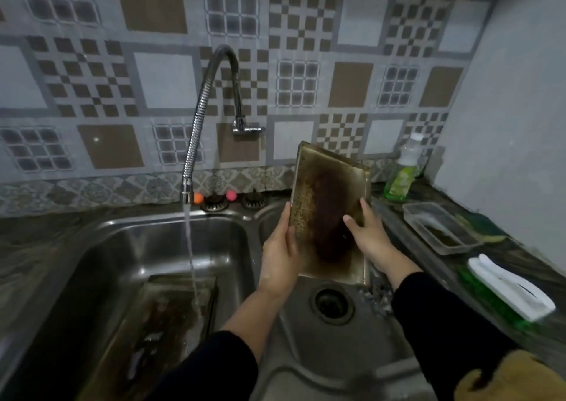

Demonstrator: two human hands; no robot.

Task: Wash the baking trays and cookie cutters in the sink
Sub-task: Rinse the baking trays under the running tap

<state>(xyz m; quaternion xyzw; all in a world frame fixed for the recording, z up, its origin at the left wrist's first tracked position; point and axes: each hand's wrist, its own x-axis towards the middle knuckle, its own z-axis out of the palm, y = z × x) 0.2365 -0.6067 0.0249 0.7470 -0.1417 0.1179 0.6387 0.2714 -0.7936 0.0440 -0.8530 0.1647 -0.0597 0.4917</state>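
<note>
Soap btl (401, 174), clear tub (438, 227), sponge (511, 290) on counter (453, 266).

Wall ahead of you: patchwork tiles (300, 73) in grey, brown and checks.
Right wall (520, 155): plain and pale.
Countertop (502, 247): dark and mottled, dimly lit.

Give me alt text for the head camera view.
Both hands, left hand and right hand, hold a stained baking tray upright over the right sink basin; the faucet runs onto another tray in the left basin.
</note>
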